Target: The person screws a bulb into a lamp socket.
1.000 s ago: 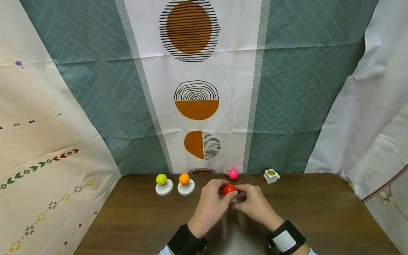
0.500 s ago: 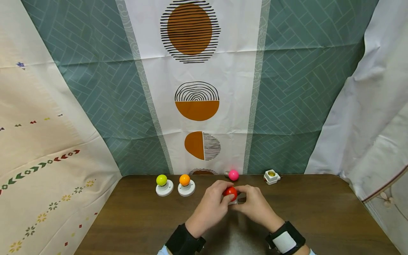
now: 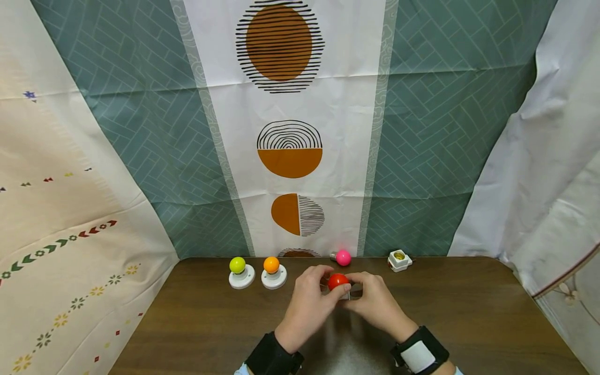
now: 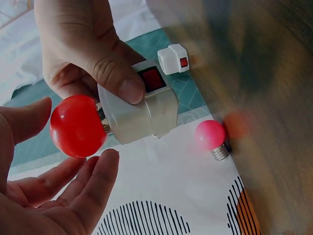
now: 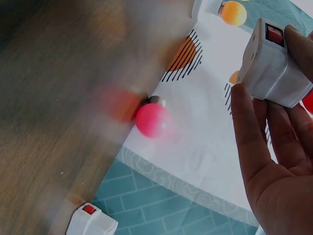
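Above the table, a red light bulb (image 3: 336, 280) sits at the mouth of a white lamp socket (image 4: 139, 117) with a red switch. My left hand (image 3: 307, 307) has its thumb and fingers curved loosely round the bulb, thumb on the near side. In the left wrist view a strip of the bulb's metal base shows between globe and socket. My right hand (image 3: 375, 303) grips the socket, with its thumb beside the switch. In the head view the fingers hide most of the socket.
Green (image 3: 237, 264) and orange (image 3: 271, 264) bulbs stand in round white bases at the table's back left. A pink bulb (image 3: 344, 257) lies at the back edge. Another white socket (image 3: 399, 259) with a red switch stands at the back right. Patterned cloth (image 3: 422, 130) hangs behind.
Half a second ago my left fingers wrapped further over the red bulb; now they have turned back and loosened, close to their pose one second ago. My right hand keeps the socket almost still.
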Available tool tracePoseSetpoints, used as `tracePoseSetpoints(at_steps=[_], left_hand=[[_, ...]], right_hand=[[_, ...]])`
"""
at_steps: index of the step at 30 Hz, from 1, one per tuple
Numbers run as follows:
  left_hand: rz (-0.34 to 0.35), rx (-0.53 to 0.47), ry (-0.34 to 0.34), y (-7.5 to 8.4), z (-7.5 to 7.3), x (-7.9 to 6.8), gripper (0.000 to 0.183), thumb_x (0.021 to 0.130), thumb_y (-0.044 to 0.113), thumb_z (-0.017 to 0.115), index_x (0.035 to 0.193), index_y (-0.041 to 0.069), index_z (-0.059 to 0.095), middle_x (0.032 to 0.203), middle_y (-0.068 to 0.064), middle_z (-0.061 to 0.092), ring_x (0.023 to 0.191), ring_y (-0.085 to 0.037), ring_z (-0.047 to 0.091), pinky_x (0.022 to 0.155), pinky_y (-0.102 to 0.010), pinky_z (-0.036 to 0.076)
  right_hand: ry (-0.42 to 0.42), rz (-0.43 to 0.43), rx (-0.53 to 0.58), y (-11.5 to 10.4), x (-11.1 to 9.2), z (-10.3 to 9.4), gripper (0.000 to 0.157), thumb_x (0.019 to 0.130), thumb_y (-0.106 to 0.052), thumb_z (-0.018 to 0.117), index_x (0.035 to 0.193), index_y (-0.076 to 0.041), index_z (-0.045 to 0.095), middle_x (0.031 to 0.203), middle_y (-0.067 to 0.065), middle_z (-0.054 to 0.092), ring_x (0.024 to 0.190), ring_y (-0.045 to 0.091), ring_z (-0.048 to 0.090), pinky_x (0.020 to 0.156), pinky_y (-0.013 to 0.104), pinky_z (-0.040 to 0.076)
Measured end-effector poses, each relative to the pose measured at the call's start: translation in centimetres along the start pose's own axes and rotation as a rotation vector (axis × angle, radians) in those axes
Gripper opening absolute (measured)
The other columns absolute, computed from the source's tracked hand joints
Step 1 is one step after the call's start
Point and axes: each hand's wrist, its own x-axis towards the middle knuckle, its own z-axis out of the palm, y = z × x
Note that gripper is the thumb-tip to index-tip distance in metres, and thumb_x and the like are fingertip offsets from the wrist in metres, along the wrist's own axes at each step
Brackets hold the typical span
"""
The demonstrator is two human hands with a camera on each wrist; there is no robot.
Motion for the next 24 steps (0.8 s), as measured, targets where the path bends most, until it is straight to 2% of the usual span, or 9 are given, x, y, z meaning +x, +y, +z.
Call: tracePoseSetpoints(at_steps=[5,11,16,19,24], left_hand=[[0.01,0.016,0.007,0.06,0.0,0.09,0.037,0.08,0.045,0.07,0.1,0.014,0.063,0.089,0.008,0.056,0.082,-0.013,0.053,0.066,-0.021,0.045],[-0.004,0.02,-0.005,0.11,0.02,0.1,0.034,0.081,0.04,0.07,0.102,0.013,0.063,0.091,0.008,0.056,0.083,-0.013,0.053,0.068,-0.021,0.046],[0.005,0.012,-0.02,0.15,0.07,0.17,0.032,0.082,0.032,0.071,0.104,0.011,0.063,0.094,0.007,0.056,0.083,-0.008,0.052,0.071,-0.024,0.048],[0.024,0.003,-0.038,0.2,0.06,0.17,0.028,0.083,0.027,0.07,0.105,0.011,0.063,0.096,0.006,0.056,0.084,-0.007,0.052,0.073,-0.027,0.049],[0.059,-0.012,-0.1,0.29,-0.1,0.24,0.025,0.086,0.019,0.066,0.109,0.012,0.061,0.102,0.006,0.056,0.087,-0.008,0.053,0.076,-0.022,0.047]], right_hand=[[-0.004,-0.005,-0.009,-0.11,0.04,0.05,0.041,0.064,-0.02,0.082,0.102,-0.025,0.067,0.092,-0.018,0.06,0.084,0.005,0.055,0.073,0.036,0.051],[-0.01,-0.011,-0.018,-0.12,0.11,0.05,0.04,0.064,-0.023,0.083,0.101,-0.025,0.068,0.09,-0.019,0.06,0.082,0.006,0.055,0.07,0.035,0.05],[-0.01,-0.017,-0.024,0.02,0.15,0.01,0.039,0.065,-0.028,0.083,0.101,-0.025,0.068,0.09,-0.019,0.061,0.082,0.008,0.056,0.07,0.035,0.05],[-0.014,-0.02,-0.022,0.07,0.13,-0.05,0.04,0.065,-0.028,0.084,0.101,-0.024,0.068,0.091,-0.018,0.061,0.082,0.007,0.056,0.07,0.034,0.05],[-0.033,-0.012,0.003,0.07,0.05,-0.15,0.041,0.065,-0.03,0.083,0.103,-0.023,0.068,0.092,-0.016,0.061,0.083,0.008,0.056,0.07,0.034,0.051]])
